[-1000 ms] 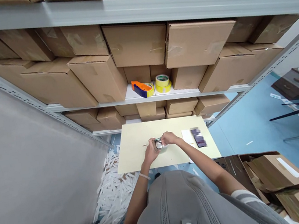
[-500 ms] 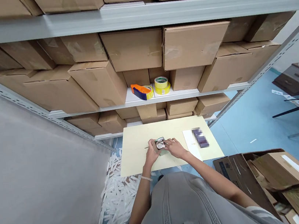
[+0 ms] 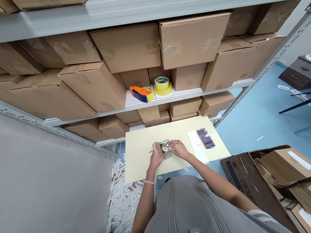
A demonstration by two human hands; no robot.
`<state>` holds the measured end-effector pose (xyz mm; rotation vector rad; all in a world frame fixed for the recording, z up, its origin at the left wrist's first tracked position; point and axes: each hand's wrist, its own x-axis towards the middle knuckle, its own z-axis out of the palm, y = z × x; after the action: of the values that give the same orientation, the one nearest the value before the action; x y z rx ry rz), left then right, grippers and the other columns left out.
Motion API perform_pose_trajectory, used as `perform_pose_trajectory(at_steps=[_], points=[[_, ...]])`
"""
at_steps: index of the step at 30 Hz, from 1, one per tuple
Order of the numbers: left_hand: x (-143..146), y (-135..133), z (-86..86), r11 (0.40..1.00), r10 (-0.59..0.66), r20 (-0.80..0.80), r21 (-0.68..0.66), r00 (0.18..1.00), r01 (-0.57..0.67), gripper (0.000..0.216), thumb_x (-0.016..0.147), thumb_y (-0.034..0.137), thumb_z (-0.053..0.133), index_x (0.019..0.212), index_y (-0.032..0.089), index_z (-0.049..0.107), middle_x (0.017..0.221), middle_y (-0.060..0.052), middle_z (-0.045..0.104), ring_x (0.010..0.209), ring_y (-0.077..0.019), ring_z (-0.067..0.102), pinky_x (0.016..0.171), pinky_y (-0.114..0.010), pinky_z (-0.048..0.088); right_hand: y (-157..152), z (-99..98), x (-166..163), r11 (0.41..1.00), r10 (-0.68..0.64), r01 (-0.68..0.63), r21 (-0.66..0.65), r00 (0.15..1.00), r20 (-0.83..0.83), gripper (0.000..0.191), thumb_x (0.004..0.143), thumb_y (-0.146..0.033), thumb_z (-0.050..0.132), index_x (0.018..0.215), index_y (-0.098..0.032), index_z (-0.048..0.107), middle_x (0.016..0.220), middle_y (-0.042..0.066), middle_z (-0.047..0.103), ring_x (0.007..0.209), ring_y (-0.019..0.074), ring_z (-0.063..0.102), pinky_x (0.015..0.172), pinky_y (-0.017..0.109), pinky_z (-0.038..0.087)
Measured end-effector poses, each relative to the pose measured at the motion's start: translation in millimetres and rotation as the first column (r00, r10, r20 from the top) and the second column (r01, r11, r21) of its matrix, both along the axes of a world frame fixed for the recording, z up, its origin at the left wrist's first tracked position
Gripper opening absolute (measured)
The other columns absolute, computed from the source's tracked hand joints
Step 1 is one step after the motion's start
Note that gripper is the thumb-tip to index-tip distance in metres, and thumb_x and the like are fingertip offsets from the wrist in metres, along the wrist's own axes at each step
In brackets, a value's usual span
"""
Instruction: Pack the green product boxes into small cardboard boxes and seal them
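Silver-faced small object [image 3: 165, 147] with a greenish-grey body is held above the middle of a pale yellow board [image 3: 142, 164], between both hands; its exact kind is too small to tell. Left hand [image 3: 155, 157] grips it from the left, with fingers [image 3: 157, 147] curled narrowly around its edge. Right hand [image 3: 179, 149] closes on it from the right, fingertips [image 3: 170, 147] against its near side. A thin dark rod [image 3: 150, 152] lies just left of the left hand, on the board. To the right of the hands, a white paper strip [image 3: 196, 147] lies on the board, and a purple item [image 3: 205, 138], blurred beyond identification, rests on or beside it. A pale band [image 3: 149, 182] circles the left wrist. Far of the board, on a white steel shelf [image 3: 138, 101], stand an orange-and-blue tape dispenser [image 3: 140, 94] and a yellow tape roll [image 3: 163, 85], among stacked cardboard boxes [image 3: 128, 47]. An open cardboard box [image 3: 266, 182] stands near right, and white packing strips [image 3: 121, 202] cover the floor near left.
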<state>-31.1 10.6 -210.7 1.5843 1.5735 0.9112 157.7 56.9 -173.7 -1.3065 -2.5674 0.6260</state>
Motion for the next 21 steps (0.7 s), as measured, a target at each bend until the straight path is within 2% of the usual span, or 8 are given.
perform_pose_trajectory(at_steps=[2,5,7,10,13,16,19,21], points=[[-1.1,0.1,0.5,1.0,-0.011,0.006,-0.002,1.0,0.011,0.071,0.069,0.012,0.066,0.128,0.024,0.029,0.131,-0.01,0.048,0.109,-0.0233,0.061,0.09,-0.039,0.049,8.2,-4.5,-3.9,0.996,-0.06,0.058,-0.066,0.997,-0.041,0.024,0.089,-0.029,0.063,0.111,-0.023,0.065,0.118,0.006,0.06,0.112,0.02,0.056,0.099,0.036,0.041],[-2.4,-1.1,-1.3,1.0,-0.027,0.035,-0.004,0.999,0.027,0.073,0.07,0.014,0.068,0.131,0.023,0.028,0.133,-0.012,0.047,0.114,-0.0249,0.059,0.095,-0.041,0.048,16.5,-15.6,-9.5,0.976,-0.199,0.186,-0.115,0.974,-0.106,0.062,0.079,-0.031,0.073,0.137,-0.028,0.048,0.13,0.008,0.047,0.122,0.0219,0.05,0.101,0.036,0.041],[-0.9,-2.6,-5.0,0.998,-0.055,0.102,0.007,0.993,0.055,0.077,0.073,0.021,0.07,0.135,0.024,0.025,0.136,-0.014,0.045,0.121,-0.0257,0.055,0.101,-0.043,0.044,18.2,-26.6,-12.8,0.961,-0.23,0.198,-0.191,0.959,-0.166,0.079,0.077,-0.032,0.073,0.147,-0.03,0.034,0.135,0.009,0.038,0.126,0.0228,0.047,0.102,0.037,0.042],[7.8,-3.4,-12.3,0.997,-0.075,0.275,0.042,0.959,0.066,0.085,0.082,0.035,0.065,0.145,0.023,0.009,0.147,-0.017,0.036,0.137,-0.0248,0.04,0.113,-0.044,0.032,16.0,-44.8,-18.6,0.934,-0.206,0.067,-0.351,0.903,-0.376,0.065,0.086,-0.036,0.062,0.146,-0.03,0.038,0.131,0.009,0.039,0.12,0.0208,0.051,0.103,0.036,0.042],[22.1,0.5,-16.9,0.999,0.041,0.383,-0.031,0.923,-0.031,0.078,0.091,0.047,0.051,0.149,0.024,0.005,0.155,-0.016,0.025,0.146,-0.0233,0.024,0.118,-0.044,0.023,11.1,-56.1,-26.3,0.919,-0.26,0.017,-0.393,0.777,-0.573,0.049,0.093,-0.05,0.045,0.137,-0.029,0.051,0.126,0.01,0.049,0.123,0.0221,0.047,0.109,0.04,0.037],[35.7,6.2,-15.4,0.983,0.162,0.314,-0.133,0.936,-0.125,0.065,0.094,0.052,0.042,0.15,0.024,0.021,0.158,-0.013,0.019,0.149,-0.024,0.013,0.121,-0.043,0.017,6.3,-55.9,-33.2,0.88,-0.383,0.051,-0.472,0.665,-0.642,0.061,0.094,-0.064,0.023,0.131,-0.028,0.056,0.129,0.009,0.054,0.126,0.0231,0.044,0.111,0.043,0.032],[45.5,7.0,-10.9,0.979,0.169,0.175,-0.142,0.97,-0.145,0.059,0.096,0.049,0.034,0.149,0.024,0.029,0.16,-0.01,0.015,0.149,-0.0251,0.01,0.122,-0.043,0.014,1.7,-49.3,-35.5,0.784,-0.533,0.054,-0.618,0.569,-0.626,0.073,0.091,-0.072,0.011,0.132,-0.03,0.055,0.134,0.005,0.054,0.126,0.0222,0.046,0.111,0.041,0.032],[50.5,4.6,-8.6,0.982,0.165,0.096,-0.11,0.982,-0.155,0.057,0.097,0.045,0.032,0.15,0.025,0.029,0.161,-0.009,0.012,0.149,-0.0261,0.012,0.121,-0.044,0.018,-0.9,-44.9,-34.5,0.732,-0.586,0.022,-0.681,0.53,-0.613,0.076,0.089,-0.074,0.008,0.133,-0.032,0.055,0.135,0.003,0.055,0.129,0.0215,0.045,0.112,0.041,0.03]])
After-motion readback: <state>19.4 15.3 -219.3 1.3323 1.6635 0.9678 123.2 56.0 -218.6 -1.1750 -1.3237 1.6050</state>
